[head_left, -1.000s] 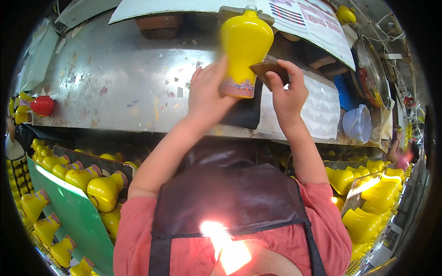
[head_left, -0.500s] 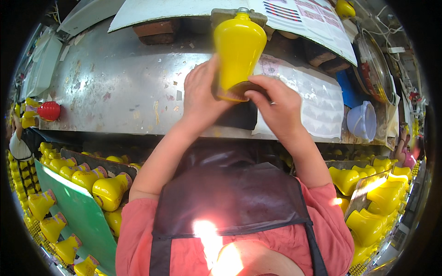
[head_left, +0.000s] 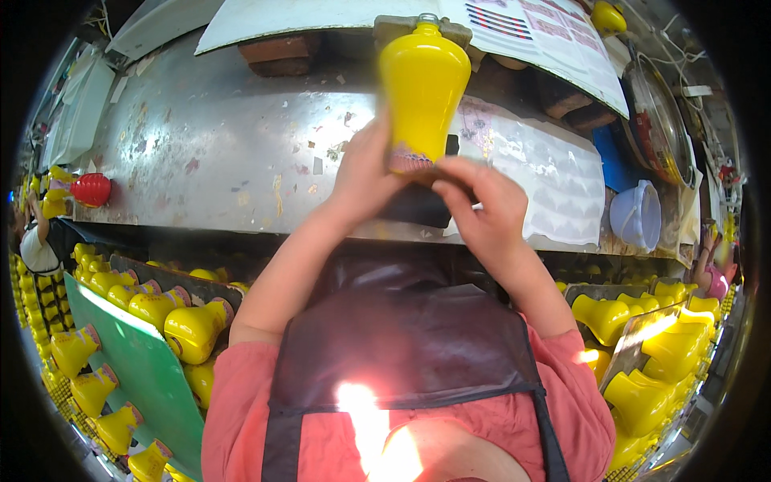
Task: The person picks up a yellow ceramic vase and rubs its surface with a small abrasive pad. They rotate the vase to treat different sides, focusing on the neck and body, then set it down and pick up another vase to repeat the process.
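A glossy yellow vase point(head_left: 424, 88) is tilted on the bench, its neck pointing away from me against a grey block point(head_left: 393, 30). A patterned pink-purple band point(head_left: 411, 161) runs round its narrow foot. My left hand point(head_left: 365, 173) grips the vase along its left side near the foot, its fingers partly hidden behind it. My right hand point(head_left: 486, 197) is closed in a pinch at the right edge of the foot. What lies between thumb and fingers is mostly hidden; only a brownish sliver shows there.
White patterned sheets point(head_left: 538, 177) lie right of the vase, near a pale blue bucket point(head_left: 636, 215). A raised white board point(head_left: 321, 20) rests on bricks behind. Yellow vases point(head_left: 193, 329) crowd both sides, some by a green board point(head_left: 136, 369). Another person point(head_left: 38, 241) is at far left.
The brown piece at the foot, plainly visible before, is now mostly hidden, and the patterned band shows there. My right fingers have shifted slightly down at the foot's right edge.
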